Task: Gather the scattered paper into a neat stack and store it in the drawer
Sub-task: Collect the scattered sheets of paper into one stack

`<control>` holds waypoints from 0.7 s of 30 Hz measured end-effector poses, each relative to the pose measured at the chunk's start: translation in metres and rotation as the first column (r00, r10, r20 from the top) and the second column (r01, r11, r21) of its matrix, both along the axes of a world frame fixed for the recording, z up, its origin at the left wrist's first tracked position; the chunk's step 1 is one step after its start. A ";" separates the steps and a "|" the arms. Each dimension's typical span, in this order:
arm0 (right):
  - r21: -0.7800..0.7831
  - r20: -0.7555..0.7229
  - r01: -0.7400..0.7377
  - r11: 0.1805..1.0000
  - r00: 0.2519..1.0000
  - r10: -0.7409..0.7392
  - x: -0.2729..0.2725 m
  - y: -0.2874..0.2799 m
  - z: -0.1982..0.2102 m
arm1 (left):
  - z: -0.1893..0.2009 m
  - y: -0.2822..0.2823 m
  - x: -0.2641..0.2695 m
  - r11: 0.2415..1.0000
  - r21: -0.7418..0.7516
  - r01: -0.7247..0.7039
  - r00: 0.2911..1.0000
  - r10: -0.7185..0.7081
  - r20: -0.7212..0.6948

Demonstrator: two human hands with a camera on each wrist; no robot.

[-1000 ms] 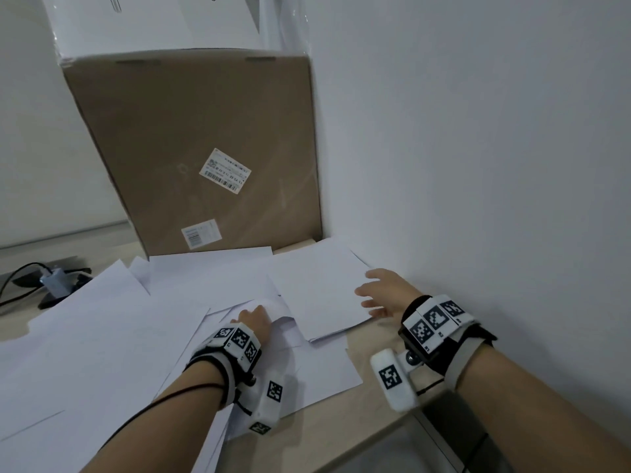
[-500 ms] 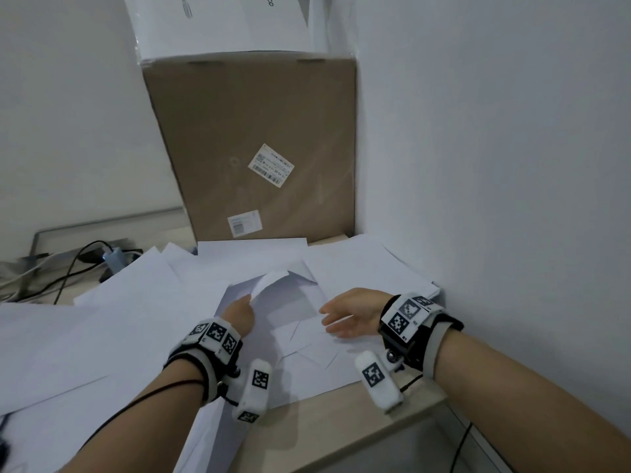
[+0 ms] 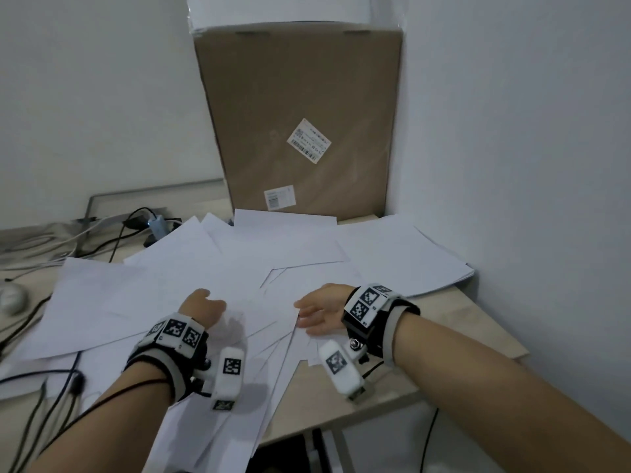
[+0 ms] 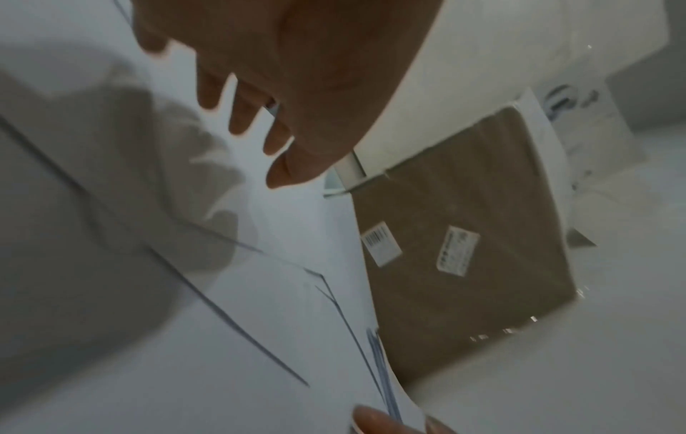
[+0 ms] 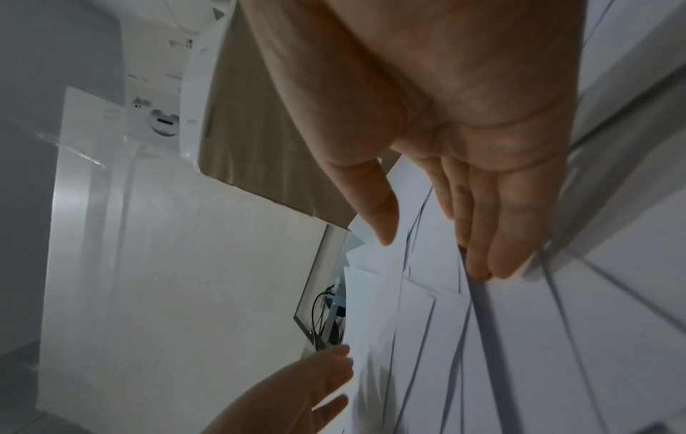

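White paper sheets (image 3: 191, 288) lie scattered and overlapping across the wooden desk (image 3: 454, 322). A tidier pile of sheets (image 3: 403, 254) sits at the back right by the wall. My left hand (image 3: 205, 307) hovers just over the middle sheets, its fingers (image 4: 241, 117) straight and spread, holding nothing. My right hand (image 3: 319, 314) lies edge-on against the right side of the loose sheets. Its straight fingertips (image 5: 482, 264) touch the paper edges. No drawer shows in any view.
A tall cardboard box (image 3: 300, 131) leans in the back corner behind the paper. The white wall (image 3: 529, 165) runs close along the right. Cables and a small adapter (image 3: 153, 225) lie at the back left. The desk's front edge (image 3: 341, 418) is near my wrists.
The sheet corner that my left hand held up now lies flat, and that hand is off the paper. My right hand has slid from the right-hand pile to the middle sheets.
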State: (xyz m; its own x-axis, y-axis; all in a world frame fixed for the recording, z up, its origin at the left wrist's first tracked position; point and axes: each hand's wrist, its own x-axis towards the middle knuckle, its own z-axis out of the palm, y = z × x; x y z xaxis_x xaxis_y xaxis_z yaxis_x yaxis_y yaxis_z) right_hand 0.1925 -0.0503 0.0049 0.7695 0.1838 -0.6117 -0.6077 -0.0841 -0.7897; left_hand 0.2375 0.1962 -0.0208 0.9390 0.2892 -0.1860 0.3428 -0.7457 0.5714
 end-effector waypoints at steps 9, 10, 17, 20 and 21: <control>0.014 0.008 0.051 0.999 0.999 -0.051 -0.005 0.044 0.000 | -0.013 0.053 -0.020 0.977 0.027 -0.210 0.967 0.211 -0.144; -0.031 0.022 0.025 0.999 0.999 -0.024 -0.004 0.048 -0.002 | -0.012 0.052 -0.019 0.980 -0.008 -0.199 0.970 0.196 -0.141; -0.419 0.128 -0.066 0.906 0.983 0.131 -0.008 0.074 0.007 | -0.001 0.050 -0.017 0.970 -0.193 -0.149 0.981 0.121 -0.148; -0.464 0.268 -0.004 0.886 0.952 0.145 -0.005 0.072 0.003 | 0.002 0.055 -0.024 0.950 -0.262 -0.172 0.982 0.143 -0.126; -0.469 0.310 -0.001 0.883 0.936 0.166 -0.005 0.068 -0.001 | 0.002 0.056 -0.025 0.941 -0.287 -0.180 0.981 0.151 -0.118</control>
State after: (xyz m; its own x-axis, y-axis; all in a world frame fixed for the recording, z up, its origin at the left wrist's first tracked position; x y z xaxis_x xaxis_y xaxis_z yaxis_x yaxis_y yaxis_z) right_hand 0.1876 0.0174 0.0038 0.9352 0.0215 -0.3536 -0.2913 -0.5212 -0.8022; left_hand 0.2127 0.2522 -0.0191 0.8572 0.3582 -0.3701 0.5088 -0.4771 0.7166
